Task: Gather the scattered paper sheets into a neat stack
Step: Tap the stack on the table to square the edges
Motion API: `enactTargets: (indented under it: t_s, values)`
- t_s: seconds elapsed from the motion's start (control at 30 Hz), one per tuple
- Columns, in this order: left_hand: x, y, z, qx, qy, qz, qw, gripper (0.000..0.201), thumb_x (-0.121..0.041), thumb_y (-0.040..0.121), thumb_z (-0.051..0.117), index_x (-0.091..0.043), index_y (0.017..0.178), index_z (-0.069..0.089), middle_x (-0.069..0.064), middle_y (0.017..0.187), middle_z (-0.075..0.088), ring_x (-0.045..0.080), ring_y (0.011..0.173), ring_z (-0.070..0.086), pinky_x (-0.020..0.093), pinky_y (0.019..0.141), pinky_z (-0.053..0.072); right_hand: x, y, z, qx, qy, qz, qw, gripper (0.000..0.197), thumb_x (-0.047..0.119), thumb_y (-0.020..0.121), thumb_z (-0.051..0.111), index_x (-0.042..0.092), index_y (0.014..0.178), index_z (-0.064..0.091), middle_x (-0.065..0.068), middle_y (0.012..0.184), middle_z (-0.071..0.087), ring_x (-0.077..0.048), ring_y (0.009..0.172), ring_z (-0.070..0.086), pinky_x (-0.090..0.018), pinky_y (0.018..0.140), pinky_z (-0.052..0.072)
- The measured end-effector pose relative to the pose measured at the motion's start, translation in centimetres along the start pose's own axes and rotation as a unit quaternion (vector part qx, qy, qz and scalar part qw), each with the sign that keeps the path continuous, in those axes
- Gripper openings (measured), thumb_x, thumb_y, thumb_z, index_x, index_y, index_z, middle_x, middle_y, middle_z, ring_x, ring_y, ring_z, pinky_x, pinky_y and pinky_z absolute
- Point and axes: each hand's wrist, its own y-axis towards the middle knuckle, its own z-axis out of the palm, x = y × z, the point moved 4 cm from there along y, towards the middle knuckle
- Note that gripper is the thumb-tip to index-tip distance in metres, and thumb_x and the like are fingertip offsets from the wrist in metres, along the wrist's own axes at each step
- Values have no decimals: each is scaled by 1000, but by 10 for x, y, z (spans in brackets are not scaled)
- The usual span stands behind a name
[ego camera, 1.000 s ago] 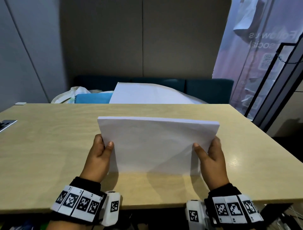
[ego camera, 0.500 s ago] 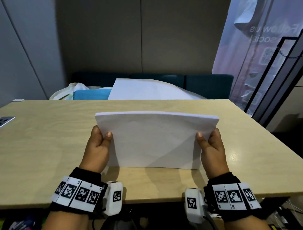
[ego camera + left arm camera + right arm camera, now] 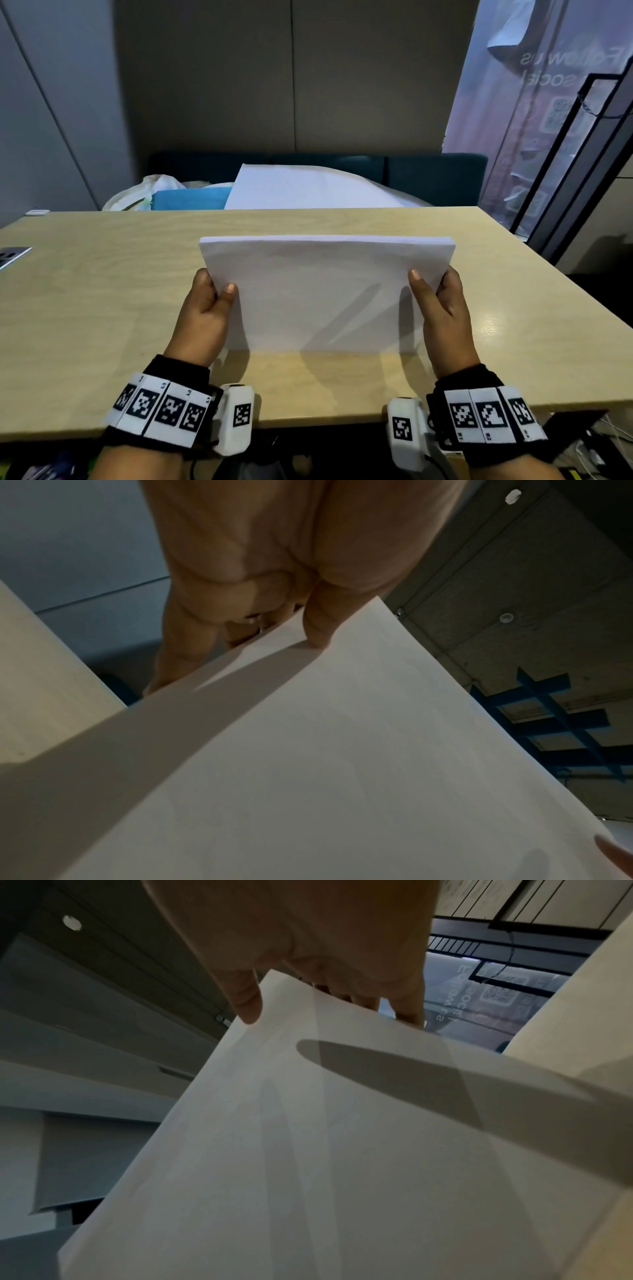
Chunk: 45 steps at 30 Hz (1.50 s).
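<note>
A stack of white paper sheets (image 3: 325,294) stands on its long bottom edge on the wooden table (image 3: 102,308), tilted back, its top edges lined up. My left hand (image 3: 212,294) grips the stack's left side, thumb on the near face and fingers behind. My right hand (image 3: 433,291) grips the right side the same way. In the left wrist view the left thumb presses the paper (image 3: 342,750) while the other fingers curl behind the edge. The right wrist view shows the right thumb on the sheet (image 3: 342,1150) and the fingers behind it.
Beyond the table's far edge lie a large white sheet (image 3: 308,188), a blue box (image 3: 191,200) and a white plastic bag (image 3: 144,192) on a dark bench. A grey device (image 3: 10,257) sits at the table's left edge. A black metal rack (image 3: 575,154) stands at the right.
The stack stays gripped by both hands and upright on the table; it sits slightly higher and more squared in view. Both hands keep the same hold.
</note>
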Motion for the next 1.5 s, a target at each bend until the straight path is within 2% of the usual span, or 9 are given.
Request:
enactTargets:
  t_s: [0.17,0.33,0.7,0.87,1.03,1.1,1.2,1.33,1.5]
  values:
    - [0,0,1,5,6,23,1000,19,-21,90,54,-38,97,50,-9,103,62,7,96,57,33,81,44,0,1,1,-14,-1,-2,1000,28,18,95,54,17,122,53,9,108,64,1,96,61,-17,78,45]
    - [0,2,1,-10,45,34,998,14,-9,97,47,-16,109,48,-4,96,58,16,88,54,29,69,41,-1,3,2,-18,-2,4,1000,9,13,97,48,12,105,52,6,89,60,6,72,56,-23,68,42]
    - [-2,-3,-3,-1,38,22,999,22,-28,83,49,-24,105,50,-9,99,60,9,91,56,36,83,44,28,5,-1,3,-97,-56,994,25,15,93,57,24,112,45,9,103,57,-14,93,56,-17,74,50]
    - [-6,-4,-2,-7,35,26,999,40,-29,81,46,-4,111,49,9,103,62,16,91,56,41,85,46,94,1,31,21,-458,-254,852,56,33,89,59,23,140,36,-6,142,37,-23,132,33,-51,112,26]
    - [-5,-4,-1,-6,51,27,998,25,-17,94,51,0,113,48,-1,95,59,5,85,53,31,76,46,102,-5,97,232,-563,-234,758,54,43,93,48,27,141,32,2,137,45,-19,131,38,-52,117,16]
    - [-3,-4,-1,-9,55,22,998,20,-13,96,50,-4,113,48,-5,95,58,3,85,53,28,75,45,97,-2,114,270,-604,-225,716,37,39,96,45,24,129,41,2,121,55,-21,117,50,-46,108,31]
    - [-2,-5,0,-18,54,23,998,16,-7,97,46,-6,114,48,-6,95,58,2,85,53,25,70,44,101,4,126,268,-594,-257,714,6,16,94,42,18,98,46,3,93,63,-25,85,59,-34,68,40]
    - [0,-5,2,-31,47,19,998,15,-11,98,47,-9,113,47,-4,96,58,11,91,57,27,68,43,101,11,130,266,-585,-258,721,17,5,87,42,19,96,48,3,93,68,-26,80,60,-32,61,41]
    - [12,-4,-5,-85,98,-8,992,61,-31,91,61,-23,144,32,2,149,31,25,138,31,47,113,32,105,24,118,195,-548,-279,764,16,7,86,48,21,86,40,8,82,63,-29,79,56,-31,51,26]
